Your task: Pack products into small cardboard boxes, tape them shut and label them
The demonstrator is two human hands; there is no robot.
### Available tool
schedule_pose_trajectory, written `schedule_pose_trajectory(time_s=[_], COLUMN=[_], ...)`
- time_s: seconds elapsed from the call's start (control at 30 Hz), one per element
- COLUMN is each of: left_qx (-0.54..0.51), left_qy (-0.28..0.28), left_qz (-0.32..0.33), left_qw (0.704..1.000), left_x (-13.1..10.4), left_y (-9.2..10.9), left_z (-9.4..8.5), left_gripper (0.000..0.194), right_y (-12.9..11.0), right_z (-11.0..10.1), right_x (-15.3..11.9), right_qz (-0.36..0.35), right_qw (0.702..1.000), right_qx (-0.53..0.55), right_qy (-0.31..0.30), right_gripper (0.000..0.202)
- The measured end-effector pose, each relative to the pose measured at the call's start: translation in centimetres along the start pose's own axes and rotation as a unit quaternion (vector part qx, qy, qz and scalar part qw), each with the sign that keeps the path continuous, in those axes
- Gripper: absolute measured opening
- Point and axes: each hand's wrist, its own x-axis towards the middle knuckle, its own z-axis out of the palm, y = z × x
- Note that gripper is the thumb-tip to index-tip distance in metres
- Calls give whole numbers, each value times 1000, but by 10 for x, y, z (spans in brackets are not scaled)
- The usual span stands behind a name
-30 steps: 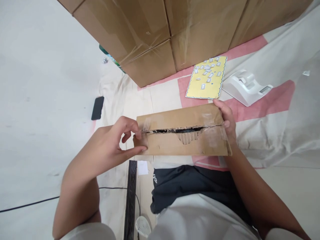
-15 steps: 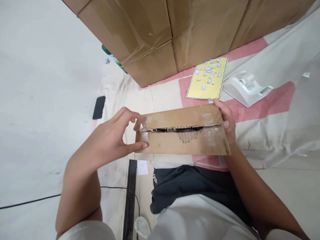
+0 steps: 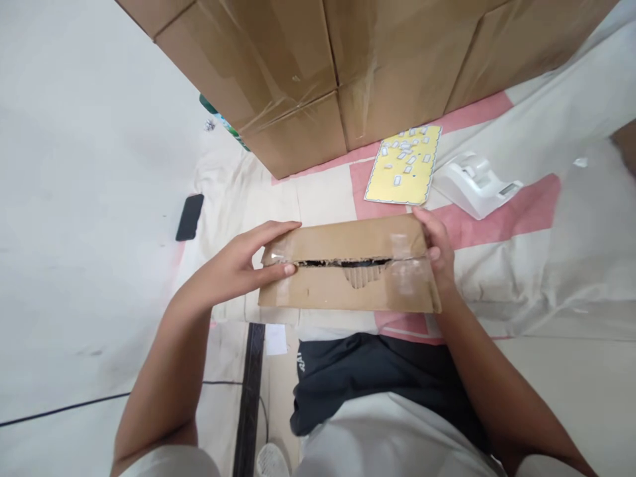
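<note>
A brown cardboard box [image 3: 318, 289] is held up in front of me, with a ragged torn slit along its facing side and clear tape near both ends. My left hand [image 3: 248, 258] grips its left end, the thumb on the facing side by the slit and the fingers along the far edge. Around the right end my right hand [image 3: 440, 252] is closed, its thumb at the far corner. Something dark shows through the slit but is too hidden to make out.
Large taped cartons [image 3: 298, 73] stand at the back. On the pink and white cloth lie a yellow sheet with small labels [image 3: 405, 165] and a white tape dispenser [image 3: 477, 185]. A black phone [image 3: 189, 217] is at the left, and a dark shape [image 3: 627, 147] shows at the right edge.
My left hand has shifted its hold, its fingers now straighter along the far edge and its thumb up by the slit. The box has moved slightly left in view.
</note>
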Motion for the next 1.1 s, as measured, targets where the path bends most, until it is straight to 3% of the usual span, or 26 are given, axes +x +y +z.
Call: schedule_pose_trajectory(time_s=[0.13,0.23,0.33,0.4,0.5,0.6,0.7,0.77,0.83,0.9,1.0,1.1], left_qx=[-51,-119,-186,-207,-229,-283,-414,-503,-544,-552,-550,-538], left_qy=[7,-18,-44,-32,18,54,89,126,156,161,150,165], left_qz=[20,31,11,-6,17,54,93,117,115,103,93,82], left_qw=[998,992,981,978,973,956,901,847,816,812,816,822], left_x=[8,10,14,17,24,36,60,78,93,100,99,95], left_y=[-13,-25,-34,-36,-39,-48,-65,-79,-91,-100,-107,-109], left_z=[1,2,9,14,22,34,55,71,85,94,97,97], left_gripper=[54,48,43,38,29,27,46,55,54,51,53,54], right_y=[-2,-17,-43,-55,-52,-29,-4,7,13,14,7,-13], right_z=[-2,-14,-32,-43,-47,-34,-17,-11,-9,-11,-16,-26], right_x=[-3,6,36,66,114,146,153,149,144,142,146,148], right_qz=[-16,-42,-61,-59,-8,46,65,43,12,-2,-6,-11], right_qw=[1000,996,980,958,902,813,729,708,713,737,798,878], right_qx=[-20,-55,-149,-245,-409,-547,-633,-657,-657,-633,-559,-437], right_qy=[-13,-55,-121,-135,-135,-196,-252,-257,-245,-236,-225,-194], right_gripper=[53,44,33,25,24,32,33,28,26,24,17,7])
